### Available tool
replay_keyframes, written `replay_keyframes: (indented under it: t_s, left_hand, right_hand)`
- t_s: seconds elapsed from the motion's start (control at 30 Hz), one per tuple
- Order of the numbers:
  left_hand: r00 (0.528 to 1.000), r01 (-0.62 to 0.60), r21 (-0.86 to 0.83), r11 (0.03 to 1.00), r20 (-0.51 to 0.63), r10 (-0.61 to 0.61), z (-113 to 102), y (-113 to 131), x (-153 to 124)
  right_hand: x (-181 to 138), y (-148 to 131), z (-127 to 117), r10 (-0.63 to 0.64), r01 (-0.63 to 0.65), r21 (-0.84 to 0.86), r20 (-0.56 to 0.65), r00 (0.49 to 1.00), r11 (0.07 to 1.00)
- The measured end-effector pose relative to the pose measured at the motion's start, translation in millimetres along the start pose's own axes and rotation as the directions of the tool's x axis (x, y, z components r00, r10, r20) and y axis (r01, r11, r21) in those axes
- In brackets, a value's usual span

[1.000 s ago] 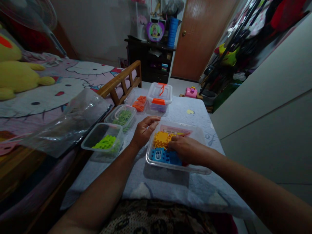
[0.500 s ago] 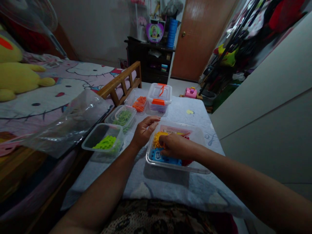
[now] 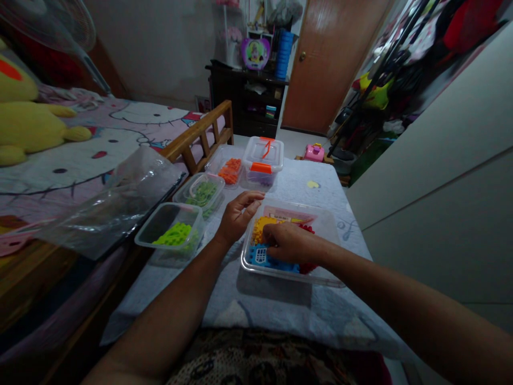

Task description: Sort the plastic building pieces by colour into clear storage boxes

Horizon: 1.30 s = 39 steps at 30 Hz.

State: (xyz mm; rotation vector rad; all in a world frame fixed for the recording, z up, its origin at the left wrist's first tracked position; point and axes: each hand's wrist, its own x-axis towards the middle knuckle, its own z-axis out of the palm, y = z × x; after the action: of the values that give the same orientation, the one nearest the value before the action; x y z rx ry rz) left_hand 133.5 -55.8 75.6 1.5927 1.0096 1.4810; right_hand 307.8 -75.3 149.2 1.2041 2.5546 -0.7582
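A large clear plastic box (image 3: 326, 275) stands in front of me on the cloth-covered table. Inside it lie yellow toy pieces (image 3: 261, 226), blue toy pieces (image 3: 280, 263), red ones (image 3: 308, 229) and a printed sheet. My right hand (image 3: 292, 240) reaches into this box, its fingers bent down between the yellow and blue pieces; the fingertips and whatever they hold are hidden. At the box's far left corner my left hand (image 3: 241, 213) grips the rim, thumb and fingers close together.
To the left stand a tub of lime-green pieces (image 3: 138, 243), a tub of darker green pieces (image 3: 220, 184) and a container of orange pieces (image 3: 230, 172). Behind is a lidded box with orange clips (image 3: 262, 155). A wooden bed rail (image 3: 196, 131) borders the table's left; white cabinetry (image 3: 436, 176) is at right.
My right hand has shifted very slightly within the box, still bent over the pieces. The left hand stays at the rim.
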Motion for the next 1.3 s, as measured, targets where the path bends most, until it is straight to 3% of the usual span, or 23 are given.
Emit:
replay_keyframes:
  t_s: [0.33,0.6,0.83,1.3]
  left_hand:
    - [1.000,0.003,0.007,1.000,0.009,-0.003,-0.8,0.1,-0.3]
    - [1.000,-0.005,0.008,1.000,0.006,0.005,-0.1,1.4,0.2]
    - [1.000,0.004,0.009,1.000,0.005,-0.004,-0.1,-0.9,-0.3]
    - [1.000,-0.026,-0.018,1.000,0.011,0.026,-0.2,-1.3,0.4]
  right_hand:
    - [-0.4,2.0,10.0,0.043,-0.041,0.029,-0.079,0.996,0.999]
    - [-6.4,2.9,-5.3,0.025,-0.024,0.025,-0.070,0.997,0.999]
    - [-7.2,1.6,1.0,0.028,-0.026,-0.145,0.011,1.000,0.989]
    - [-5.9,8.0,4.5,-0.028,0.050,-0.193,0.113,0.993,0.980]
